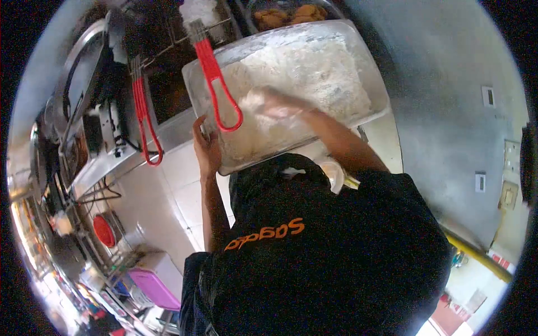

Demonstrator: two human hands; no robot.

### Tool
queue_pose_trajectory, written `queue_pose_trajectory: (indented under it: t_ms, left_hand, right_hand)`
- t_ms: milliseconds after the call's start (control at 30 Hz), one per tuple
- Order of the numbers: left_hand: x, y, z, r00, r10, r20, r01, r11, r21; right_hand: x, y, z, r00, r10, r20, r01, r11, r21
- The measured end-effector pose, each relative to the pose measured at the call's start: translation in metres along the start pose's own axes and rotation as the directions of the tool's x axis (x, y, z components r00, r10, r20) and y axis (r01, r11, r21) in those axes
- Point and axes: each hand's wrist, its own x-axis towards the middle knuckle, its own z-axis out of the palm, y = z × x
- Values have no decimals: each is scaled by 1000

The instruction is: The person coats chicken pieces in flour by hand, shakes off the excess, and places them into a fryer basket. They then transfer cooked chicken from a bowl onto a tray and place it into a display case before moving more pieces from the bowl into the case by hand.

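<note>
A large rectangular tub (370, 67) with pale walls holds a bed of white flour (314, 70). My left hand (207, 148) grips the tub's left side near its near corner. My right hand (277, 106) is down in the tub, over the flour, its fingers whitened and smeared by motion. Whether anything is in those fingers cannot be made out. A red-handled fryer basket (210, 64) reaches over the tub's left rim, with white, floury stuff at its far end. To the left hangs a second red handle (143, 112).
Brown fried pieces (288, 17) lie in a container behind the tub. Fryer equipment (109, 129) lines the left. A metal wall (448, 84) rises at right. Lower left are a round red object (105, 231) and a box with a purple lid (157, 287). A small cup (332, 173) sits near my right arm.
</note>
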Motion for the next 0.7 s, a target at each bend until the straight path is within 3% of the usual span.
queue_pose_trajectory:
  t_ms: [33, 100, 167, 200, 233, 267, 300, 400, 500, 567, 600, 633, 667, 700]
  left_hand:
    - [3, -3, -2, 992, 126, 1, -126, 986, 106]
    - [9, -19, -3, 989, 147, -20, -145, 985, 96]
    - [8, -19, -2, 986, 166, -31, -163, 983, 82]
    - [7, -10, -3, 990, 141, -11, -139, 984, 108]
    - [5, -2, -4, 993, 115, 8, -115, 984, 136]
    - [5, 0, -5, 994, 111, -1, -110, 985, 136]
    - [5, 2, -5, 991, 136, 3, -134, 978, 159]
    - [10, -6, -6, 988, 154, 3, -153, 976, 154]
    - [9, -4, -6, 994, 108, 25, -110, 990, 93]
    - [7, 1, -9, 996, 69, 52, -73, 995, 66]
    - [8, 3, -10, 983, 174, 61, -184, 951, 249]
    - [8, 5, -11, 958, 273, 87, -284, 862, 421]
    - [5, 8, -10, 956, 279, 86, -289, 859, 423]
    - [-3, 16, -5, 921, 388, 21, -327, 746, 580]
  right_hand:
    - [-11, -25, -22, 993, 115, 35, -113, 992, -55]
    - [-22, 22, -30, 997, -15, -73, 39, 941, 335]
    - [-32, 5, -47, 989, 139, 51, -144, 818, 558]
    - [-24, 38, -48, 990, 51, -128, -22, 975, 220]
    - [-20, 45, -49, 960, -102, -259, 61, 985, -162]
    - [-22, 51, -53, 963, -105, -250, 65, 984, -163]
    - [-26, 39, -60, 980, 49, -195, 30, 923, 383]
    - [-14, 41, -72, 999, -28, 42, 1, 845, 534]
    - [-21, 27, -61, 996, 28, -83, 17, 867, 499]
    - [-16, 14, -43, 942, 170, -290, -98, 964, 247]
    - [-17, 3, -38, 942, 165, -292, -93, 965, 245]
    - [-19, -11, -35, 915, 279, -292, -199, 941, 273]
    - [-19, -19, -35, 875, 389, -289, -302, 904, 302]
    - [-5, 45, -22, 885, 338, -321, -164, 870, 465]
